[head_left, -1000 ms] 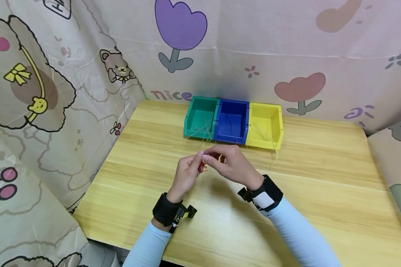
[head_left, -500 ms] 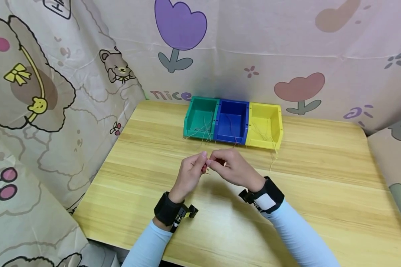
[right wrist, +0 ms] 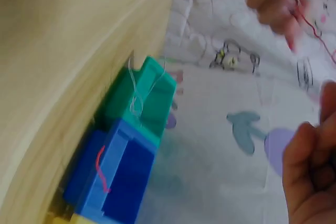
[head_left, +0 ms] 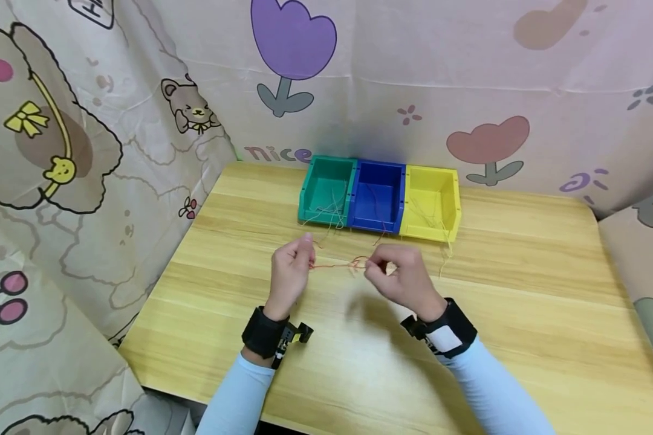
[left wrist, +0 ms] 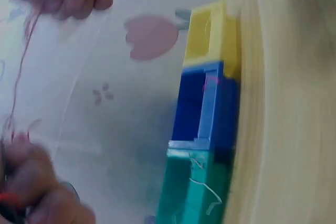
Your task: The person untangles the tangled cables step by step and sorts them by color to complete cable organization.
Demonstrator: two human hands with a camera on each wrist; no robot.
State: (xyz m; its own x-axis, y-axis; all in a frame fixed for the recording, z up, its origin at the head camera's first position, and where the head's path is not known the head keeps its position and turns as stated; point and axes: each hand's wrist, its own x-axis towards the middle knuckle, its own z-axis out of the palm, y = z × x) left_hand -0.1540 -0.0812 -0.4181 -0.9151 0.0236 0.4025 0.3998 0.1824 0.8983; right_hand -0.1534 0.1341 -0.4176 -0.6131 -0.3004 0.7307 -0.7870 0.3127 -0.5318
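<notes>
A thin red string runs between the two hands above the table, with a loose tangle or loop close to the right fingers. My left hand pinches one end between thumb and fingers, and a short red tail sticks up beside it. The right hand grips the string near the tangle with curled fingers. In the left wrist view the red string spans from the lower hand up to the other. The right wrist view has the left hand at top with red string trailing from it, and the right hand at the edge.
Behind the hands stand a green bin, a blue bin and a yellow bin in a row. Pale strings hang over the green and yellow fronts, a red one over the blue. A printed curtain backs the wooden table.
The hands were together at the red string. They have moved apart, left hand to the left and right hand to the right, and the string now stretches between them.
</notes>
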